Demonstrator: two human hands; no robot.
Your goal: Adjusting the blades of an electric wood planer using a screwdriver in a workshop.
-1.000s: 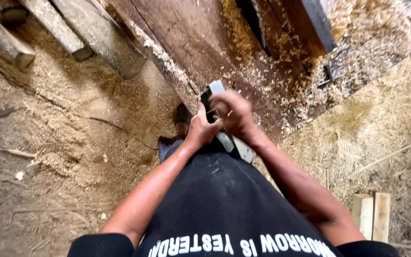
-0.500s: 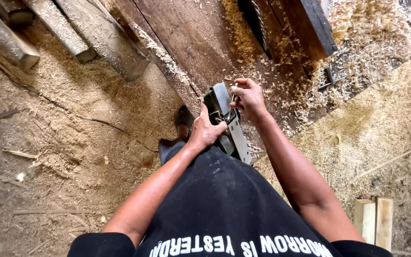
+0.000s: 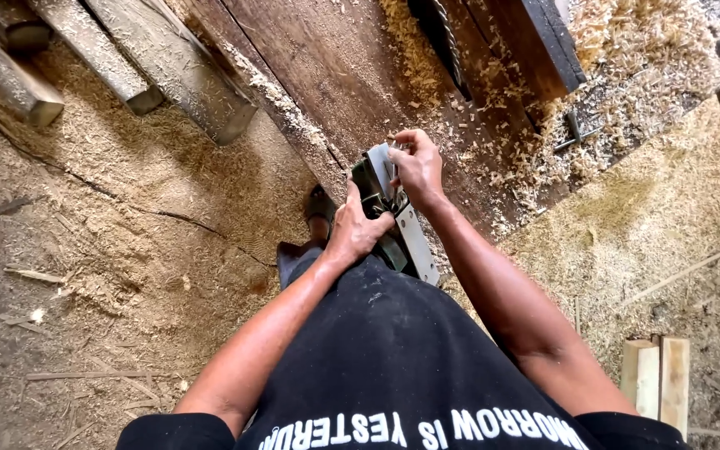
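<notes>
I hold an electric hand planer point(image 3: 410, 237), dark-bodied with a flat grey metal sole, turned on its side in front of my black shirt. My left hand point(image 3: 353, 229) grips its dark body from the left. My right hand point(image 3: 414, 165) is clasped over the planer's far end, fingers curled on the metal edge. The tool hangs just above the near edge of a wide dark wooden plank point(image 3: 335, 75) strewn with shavings.
Sawdust covers the ground all around. Several grey timber beams point(image 3: 168, 79) lie at the upper left. Two pale wood offcuts point(image 3: 658, 375) stand at the lower right. A dark board point(image 3: 535, 42) crosses the top. A foot in a sandal point(image 3: 318, 208) shows beside the plank.
My right hand has slid from the planer's middle up to its far end. The tool has tipped a little further from me; my left hand keeps its grip.
</notes>
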